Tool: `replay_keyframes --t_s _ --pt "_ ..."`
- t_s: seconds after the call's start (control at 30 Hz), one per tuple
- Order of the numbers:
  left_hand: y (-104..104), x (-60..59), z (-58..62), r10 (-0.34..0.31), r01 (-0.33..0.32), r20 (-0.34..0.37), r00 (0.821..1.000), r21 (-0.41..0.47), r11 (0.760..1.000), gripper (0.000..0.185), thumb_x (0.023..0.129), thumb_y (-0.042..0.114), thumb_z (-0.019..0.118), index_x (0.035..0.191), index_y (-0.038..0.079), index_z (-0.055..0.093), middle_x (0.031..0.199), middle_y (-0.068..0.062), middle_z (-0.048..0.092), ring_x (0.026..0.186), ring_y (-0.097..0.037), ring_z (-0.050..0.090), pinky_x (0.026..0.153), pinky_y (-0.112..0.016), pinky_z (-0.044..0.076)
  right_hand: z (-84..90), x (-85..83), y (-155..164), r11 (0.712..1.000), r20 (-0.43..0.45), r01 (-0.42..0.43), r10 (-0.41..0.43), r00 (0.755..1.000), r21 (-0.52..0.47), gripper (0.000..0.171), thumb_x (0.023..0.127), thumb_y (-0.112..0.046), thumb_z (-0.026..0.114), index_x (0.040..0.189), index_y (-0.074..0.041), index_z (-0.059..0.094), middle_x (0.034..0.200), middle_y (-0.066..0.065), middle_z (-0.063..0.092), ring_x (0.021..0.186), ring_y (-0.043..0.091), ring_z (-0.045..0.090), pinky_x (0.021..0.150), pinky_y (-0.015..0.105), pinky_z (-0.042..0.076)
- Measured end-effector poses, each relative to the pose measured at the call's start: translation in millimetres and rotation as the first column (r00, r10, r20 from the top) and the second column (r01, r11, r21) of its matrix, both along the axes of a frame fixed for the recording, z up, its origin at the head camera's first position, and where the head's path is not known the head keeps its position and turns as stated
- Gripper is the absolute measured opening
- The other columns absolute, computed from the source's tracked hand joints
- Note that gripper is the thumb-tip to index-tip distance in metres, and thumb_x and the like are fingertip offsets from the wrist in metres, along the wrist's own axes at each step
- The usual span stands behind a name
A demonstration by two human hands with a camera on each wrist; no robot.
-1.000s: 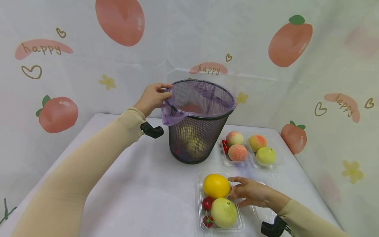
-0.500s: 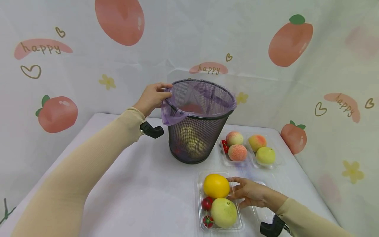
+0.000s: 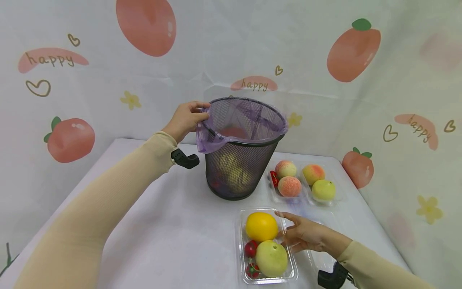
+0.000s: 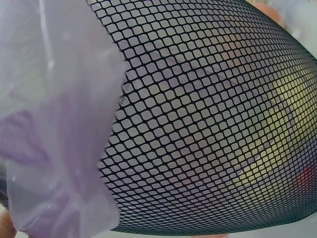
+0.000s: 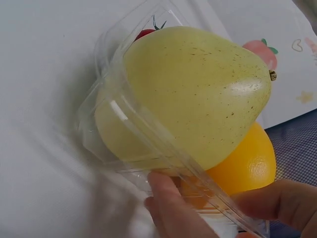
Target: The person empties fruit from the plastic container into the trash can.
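Observation:
My left hand [image 3: 185,119] grips the rim of a black mesh wastebasket [image 3: 245,176] at its left side, where a purple plastic bag [image 3: 207,145] folds over the edge. Through the mesh in the left wrist view [image 4: 188,114] show yellow and red shapes. At the front, my right hand [image 3: 306,236] pinches the right edge of a clear plastic tray [image 3: 270,281], thumb on the inner side and fingers outside. The tray carries a yellow lemon-like fruit [image 3: 261,227], a pale green pear-like fruit [image 5: 193,94] and small red tomatoes [image 3: 251,249].
Behind the right hand, two clear trays hold a peach [image 3: 290,186], a yellow-green fruit [image 3: 323,189], more fruit and small red peppers [image 3: 274,178]. Another clear plastic container [image 3: 321,259] lies partly under the right forearm. A printed cloth backdrop [image 3: 202,52] encloses the table.
The right hand's fingers have come around the tray's edge, and the tray has shifted slightly left and tipped up a little. The left hand and wastebasket have stayed put.

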State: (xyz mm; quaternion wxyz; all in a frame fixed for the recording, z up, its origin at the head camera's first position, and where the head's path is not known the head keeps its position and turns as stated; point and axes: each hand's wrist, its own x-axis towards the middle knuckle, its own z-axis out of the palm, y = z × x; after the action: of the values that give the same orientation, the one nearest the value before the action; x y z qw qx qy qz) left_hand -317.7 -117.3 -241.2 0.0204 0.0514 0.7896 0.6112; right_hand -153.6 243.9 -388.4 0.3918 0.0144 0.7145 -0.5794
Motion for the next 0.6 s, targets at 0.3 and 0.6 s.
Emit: replay_keyframes --t_s 0.3,0.6 --pt "0.9 0.6 0.9 0.004 -0.004 -0.002 1.000 -0.012 1.000 0.045 0.093 0.010 0.057 0.138 0.012 0.053 0.138 -0.011 0.048 0.107 -0.018 0.052 0.084 -0.032 0.051 4.2 1.2 0.1 1.000 -0.003 0.011 -0.011 1.000 0.027 0.080 0.089 -0.005 0.059 0.155 -0.013 0.015 0.112 0.017 0.054 0.092 0.020 0.061 0.070 0.031 0.057" --pt "1.1 0.7 2.1 0.003 -0.003 0.000 1.000 -0.020 1.000 0.043 0.094 0.010 0.057 0.137 0.013 0.054 0.139 -0.011 0.047 0.104 -0.017 0.052 0.078 -0.028 0.051 4.3 0.5 -0.5 1.000 -0.016 0.007 -0.006 1.000 0.019 0.086 0.088 -0.006 0.063 0.156 -0.020 0.012 0.090 0.008 0.058 0.077 0.014 0.057 0.065 0.026 0.054"
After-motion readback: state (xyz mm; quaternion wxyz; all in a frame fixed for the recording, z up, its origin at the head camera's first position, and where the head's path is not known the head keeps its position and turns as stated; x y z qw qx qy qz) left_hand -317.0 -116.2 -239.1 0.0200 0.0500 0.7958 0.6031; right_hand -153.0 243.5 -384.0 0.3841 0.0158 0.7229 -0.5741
